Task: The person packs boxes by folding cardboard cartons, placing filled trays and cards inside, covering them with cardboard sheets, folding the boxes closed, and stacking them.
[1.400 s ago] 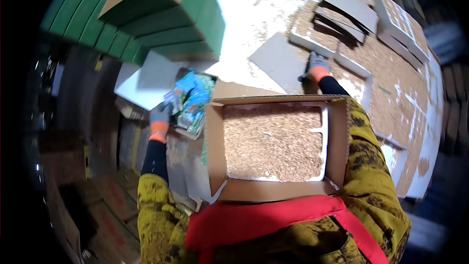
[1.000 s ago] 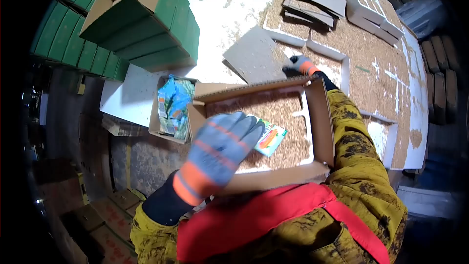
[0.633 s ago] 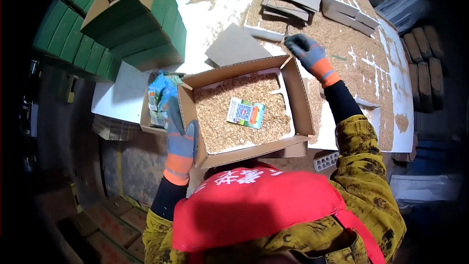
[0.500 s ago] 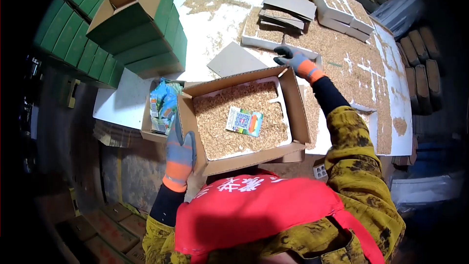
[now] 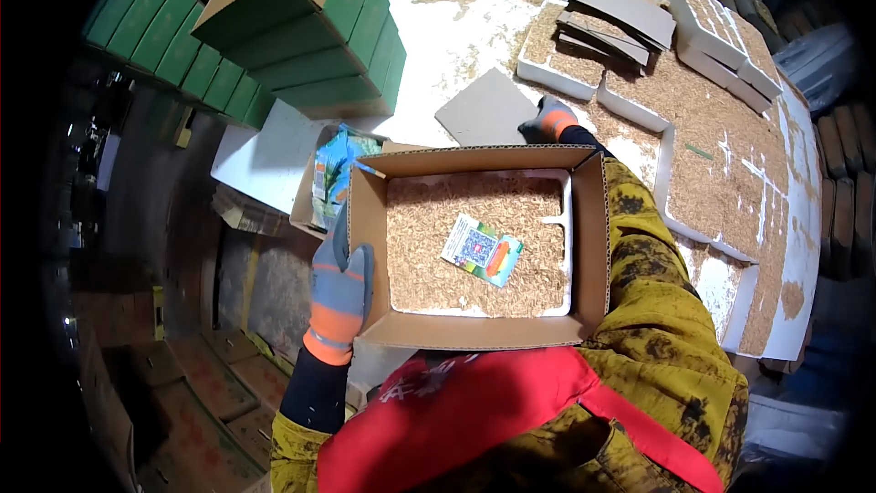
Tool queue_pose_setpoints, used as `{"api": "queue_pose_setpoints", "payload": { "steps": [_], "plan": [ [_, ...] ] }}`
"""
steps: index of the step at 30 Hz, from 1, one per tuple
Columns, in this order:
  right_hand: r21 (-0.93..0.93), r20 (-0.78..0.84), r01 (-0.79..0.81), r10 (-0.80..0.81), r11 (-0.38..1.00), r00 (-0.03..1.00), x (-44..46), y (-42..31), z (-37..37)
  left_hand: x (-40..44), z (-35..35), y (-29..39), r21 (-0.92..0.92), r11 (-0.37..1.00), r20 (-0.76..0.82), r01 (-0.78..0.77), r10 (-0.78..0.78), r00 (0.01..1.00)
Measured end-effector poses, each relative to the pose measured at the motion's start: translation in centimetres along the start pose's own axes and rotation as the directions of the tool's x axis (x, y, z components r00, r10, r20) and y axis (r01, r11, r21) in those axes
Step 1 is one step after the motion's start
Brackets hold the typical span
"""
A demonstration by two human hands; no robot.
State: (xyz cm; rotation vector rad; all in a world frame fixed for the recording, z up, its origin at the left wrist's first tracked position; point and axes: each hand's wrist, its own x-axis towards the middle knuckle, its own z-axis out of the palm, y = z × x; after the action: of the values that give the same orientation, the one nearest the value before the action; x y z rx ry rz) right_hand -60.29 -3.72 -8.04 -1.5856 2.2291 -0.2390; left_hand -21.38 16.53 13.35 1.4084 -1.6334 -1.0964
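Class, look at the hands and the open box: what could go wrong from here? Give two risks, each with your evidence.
1. The printed card lies loose and askew on the brown flaky filling, so it might slide if the cardboard box tips.
2. The left hand is at the box's left wall while the right hand is away at the grey cardboard sheet, so a bump might shift the box.

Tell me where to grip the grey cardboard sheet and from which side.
Probably pinch the grey cardboard sheet at its right-hand corner, coming from the right: it looks thin and flat, the open carton stands on its near side, and the right hand is at that corner.
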Motion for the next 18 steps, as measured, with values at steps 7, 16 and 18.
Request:
{"api": "queue_pose_setpoints", "payload": {
  "steps": [7, 16, 18],
  "plan": [
    [0.444, -0.500, 0.499, -0.256, 0.744, 0.827, -9.6, -1.3, -13.0, 0.7, 0.6, -2.3, -0.321, 0.946, -0.075, 0.041, -0.069, 0.995],
    [-0.281, 0.059, 0.855, -0.881, 0.436, 0.469, -33.5, -13.3, -15.3, 2.0, -3.3, -3.2, 0.210, 0.861, 0.254, -0.464, 0.410, 0.876],
    [-0.178, 0.217, 0.851, -0.824, 0.494, 0.523, -32.8, -11.3, -11.8, 2.0, -3.5, -5.2, 0.130, 0.886, 0.176, -0.444, 0.420, 0.890]
  ]
}}
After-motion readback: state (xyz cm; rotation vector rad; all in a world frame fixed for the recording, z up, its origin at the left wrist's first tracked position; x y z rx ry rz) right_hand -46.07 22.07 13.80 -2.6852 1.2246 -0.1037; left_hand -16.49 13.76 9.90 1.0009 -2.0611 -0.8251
